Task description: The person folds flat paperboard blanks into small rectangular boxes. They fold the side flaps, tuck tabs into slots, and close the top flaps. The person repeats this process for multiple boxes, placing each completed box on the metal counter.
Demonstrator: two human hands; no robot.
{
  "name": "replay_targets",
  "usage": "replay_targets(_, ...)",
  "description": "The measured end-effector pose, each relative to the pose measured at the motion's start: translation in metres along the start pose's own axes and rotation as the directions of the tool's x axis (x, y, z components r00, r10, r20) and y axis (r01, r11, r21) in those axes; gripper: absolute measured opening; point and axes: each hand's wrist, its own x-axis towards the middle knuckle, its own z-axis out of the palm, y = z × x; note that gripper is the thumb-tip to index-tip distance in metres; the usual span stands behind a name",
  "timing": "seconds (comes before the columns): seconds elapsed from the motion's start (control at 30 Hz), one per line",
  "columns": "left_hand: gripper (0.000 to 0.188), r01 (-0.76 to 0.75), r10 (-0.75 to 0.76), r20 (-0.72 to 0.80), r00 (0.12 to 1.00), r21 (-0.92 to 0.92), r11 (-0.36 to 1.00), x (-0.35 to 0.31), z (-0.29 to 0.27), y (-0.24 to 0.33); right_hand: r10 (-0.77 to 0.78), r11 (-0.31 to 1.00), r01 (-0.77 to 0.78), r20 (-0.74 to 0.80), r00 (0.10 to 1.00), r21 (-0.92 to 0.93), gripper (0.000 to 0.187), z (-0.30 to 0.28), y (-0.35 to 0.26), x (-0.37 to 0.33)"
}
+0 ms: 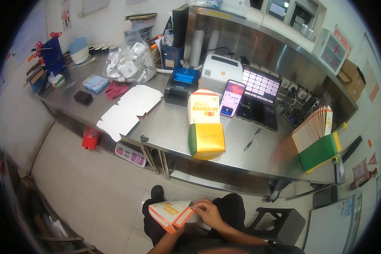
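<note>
Over my lap is a partly folded white cardboard food box (171, 212) with orange edges and a scalloped pattern. My left hand (178, 230) is closed on its lower side, most of the fingers hidden beneath the card. At the box's right end my right hand (208, 213) pinches the edge, its fingers bent together. On the steel table ahead, a yellow and green carton (207, 137) holds a stack of similar printed cards (204, 108). Farther right, a green carton (319, 153) carries a fanned row of folded cards (312, 129).
Flat white card blanks (129, 109) lie on the left table (86, 116). Along the back stand a black receipt printer (180, 91), a white label printer (219, 73), a phone (232, 98) and a tablet (261, 84). A pen (252, 139) lies nearby. A dark stool (279, 224) stands at my right.
</note>
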Motion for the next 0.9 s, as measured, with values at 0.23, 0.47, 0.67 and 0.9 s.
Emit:
replay_targets(0.23,0.034,0.053,-0.055,0.037,0.998,0.070,0.996,0.015,-0.005,0.009,-0.003,0.998,0.004,-0.018,1.000,0.055,0.011,-0.001,0.004,0.020)
replay_targets(0.47,0.036,0.023,-0.033,0.069,0.997,0.134,0.991,0.024,-0.009,0.010,-0.021,0.999,0.020,0.004,1.000,0.043,0.011,0.000,0.005,0.032)
replay_targets(0.67,0.038,-0.193,0.154,0.160,0.975,0.266,0.944,0.027,-0.011,0.022,-0.028,0.992,0.020,-0.068,0.997,-0.122,0.025,0.004,0.005,0.032)
replay_targets(0.9,0.031,0.039,-0.042,0.057,0.997,0.051,0.998,0.005,0.005,0.039,0.056,0.969,-0.070,-0.064,0.996,-0.237,0.043,0.001,0.002,0.011)
